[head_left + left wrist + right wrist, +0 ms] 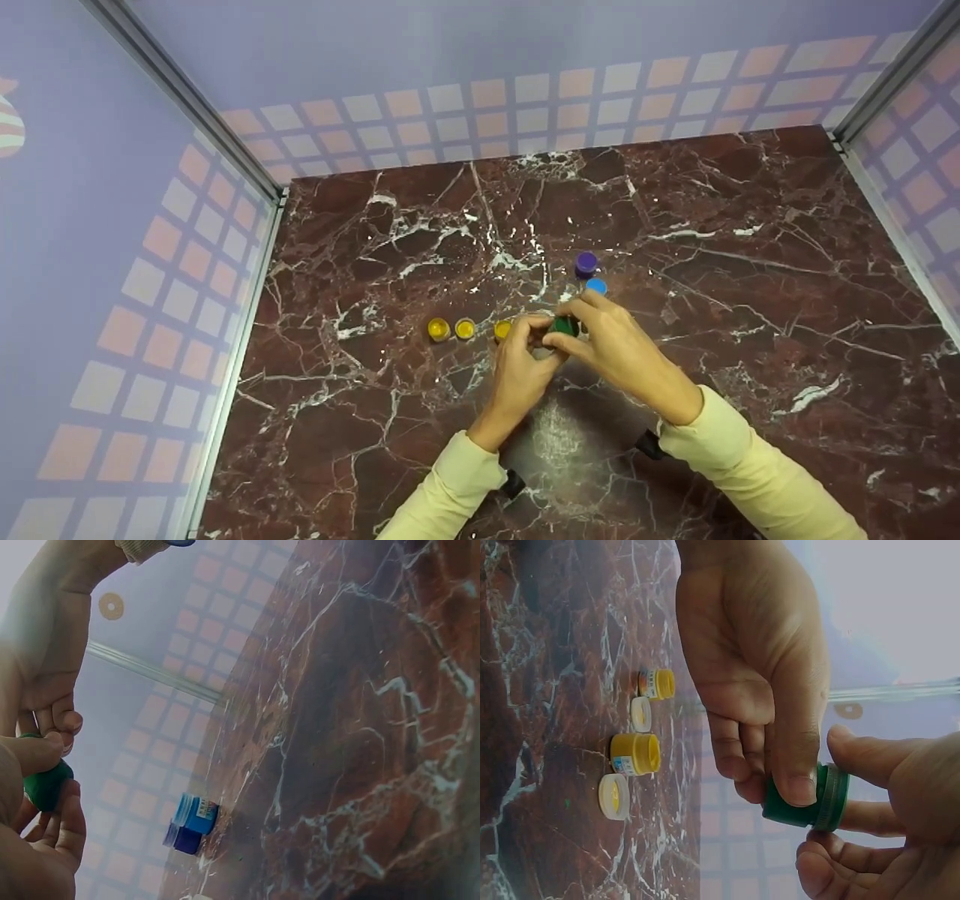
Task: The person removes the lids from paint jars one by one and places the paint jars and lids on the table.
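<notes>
"Where do you have the green jar [784, 811] from your end?"

"Between the two hands, lifted off the worktop [337, 465]. I read it as roughly upright, its green lid [838, 799] uppermost."

"And the left hand [529, 371]? How wide is that grip?"

"Only as wide as the jar. Through the right wrist camera I see the thumb laid along the side of the jar's body, the other fingers curled in behind it. I call that pinching the jar."

"Now the right hand [619, 352]. I get its thumb and fingers at the top of the jar."

"Same here. That grip is curled about the lid. On the head feed I see the thumb at the near edge and the fingers at the far edge, green showing between them. How hard they squeeze, I cannot tell from my screen."

"What do I have around them?"

"To the left, a row on the worktop: two uncapped yellow jars [635, 754] and two pale lids [615, 797] with yellow inside, one beside each jar. I lose one lid behind the left hand in the head view."

"And on the far side?"

"A blue jar [596, 286] just beyond the right hand's fingers, and a purple jar [586, 264] just beside it. Whether those two touch, my angles do not settle."
</notes>
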`<state>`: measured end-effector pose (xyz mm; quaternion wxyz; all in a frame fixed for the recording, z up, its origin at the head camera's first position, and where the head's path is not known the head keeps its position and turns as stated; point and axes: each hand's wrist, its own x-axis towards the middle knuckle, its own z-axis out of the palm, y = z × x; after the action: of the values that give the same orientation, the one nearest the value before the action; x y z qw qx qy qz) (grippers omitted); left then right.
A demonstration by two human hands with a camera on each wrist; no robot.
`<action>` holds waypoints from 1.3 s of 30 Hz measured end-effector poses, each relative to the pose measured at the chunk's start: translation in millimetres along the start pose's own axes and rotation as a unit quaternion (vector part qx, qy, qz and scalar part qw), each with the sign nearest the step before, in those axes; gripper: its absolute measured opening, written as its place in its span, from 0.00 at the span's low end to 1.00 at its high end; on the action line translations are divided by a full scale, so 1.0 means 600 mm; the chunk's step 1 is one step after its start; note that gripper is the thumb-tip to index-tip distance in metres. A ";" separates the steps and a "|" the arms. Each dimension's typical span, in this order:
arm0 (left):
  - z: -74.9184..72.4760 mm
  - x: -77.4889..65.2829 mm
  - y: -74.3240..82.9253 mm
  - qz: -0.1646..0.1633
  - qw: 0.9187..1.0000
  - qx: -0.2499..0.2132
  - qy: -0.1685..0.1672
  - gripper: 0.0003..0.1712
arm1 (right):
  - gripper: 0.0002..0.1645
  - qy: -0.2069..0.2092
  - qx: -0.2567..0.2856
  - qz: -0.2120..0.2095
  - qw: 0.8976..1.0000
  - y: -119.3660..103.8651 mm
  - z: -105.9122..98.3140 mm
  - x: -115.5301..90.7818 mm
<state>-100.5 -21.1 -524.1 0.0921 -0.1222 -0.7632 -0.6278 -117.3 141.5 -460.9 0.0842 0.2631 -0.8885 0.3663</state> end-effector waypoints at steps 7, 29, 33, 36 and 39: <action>0.002 -0.002 -0.003 -0.026 0.999 -0.042 -0.008 0.22 | 0.18 -0.010 0.001 -0.007 1.000 0.000 -0.002 -0.005; -0.012 0.005 -0.004 -0.097 0.985 -0.091 -0.112 0.19 | 0.23 -0.081 0.009 -0.090 0.993 0.024 -0.026 -0.023; -0.020 0.011 -0.003 -0.102 0.980 -0.092 -0.145 0.19 | 0.26 -0.102 0.020 -0.122 0.987 0.031 -0.033 -0.020; -0.025 0.015 -0.004 -0.104 0.973 -0.103 -0.178 0.20 | 0.28 -0.113 0.033 -0.141 0.983 0.035 -0.036 -0.019; -0.029 0.019 -0.004 -0.105 0.966 -0.115 -0.206 0.21 | 0.26 -0.122 0.040 -0.154 0.980 0.038 -0.038 -0.020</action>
<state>-112.2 -38.0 -519.7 -0.1479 -0.1781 -0.6970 -0.6786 -120.1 175.5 -462.4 0.0204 0.4429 -0.8254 0.3494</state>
